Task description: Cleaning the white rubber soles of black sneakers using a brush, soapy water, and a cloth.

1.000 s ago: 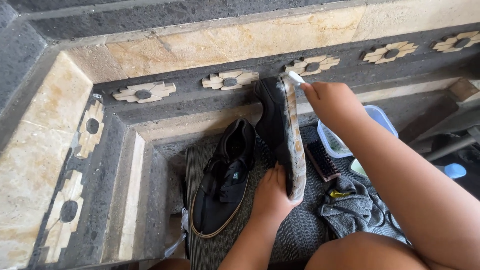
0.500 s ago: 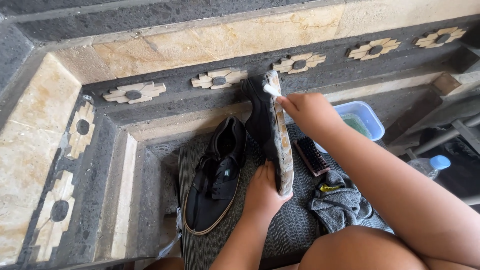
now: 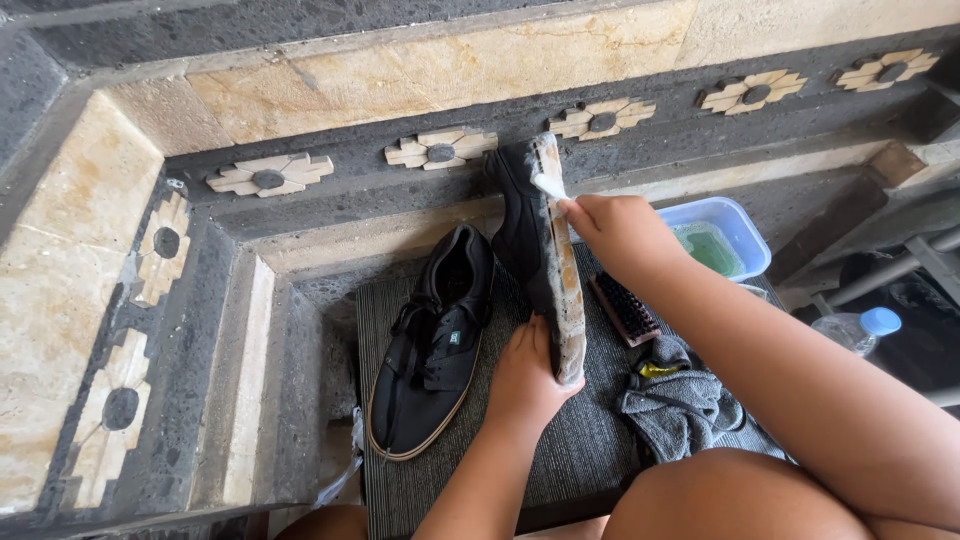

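Note:
My left hand (image 3: 528, 378) grips the heel end of a black shoe (image 3: 524, 232) that stands on its side, its dirty pale sole (image 3: 565, 290) turned to the right. My right hand (image 3: 618, 232) holds a small white brush head (image 3: 548, 184) against the toe end of that sole. The second black shoe (image 3: 432, 345) lies flat on the dark ribbed mat (image 3: 580, 450), just left of the held shoe, laces up.
A dark scrubbing brush (image 3: 622, 306) and a crumpled grey cloth (image 3: 678, 405) lie on the mat to the right. A plastic tub (image 3: 750, 232) with greenish liquid stands behind them, a plastic bottle with a blue cap (image 3: 855, 330) further right. Stone steps with flower ornaments surround the mat.
My right hand slid the white brush head along the toe end of the sole. The left hand kept its grip on the upright shoe; the view shifted slightly.

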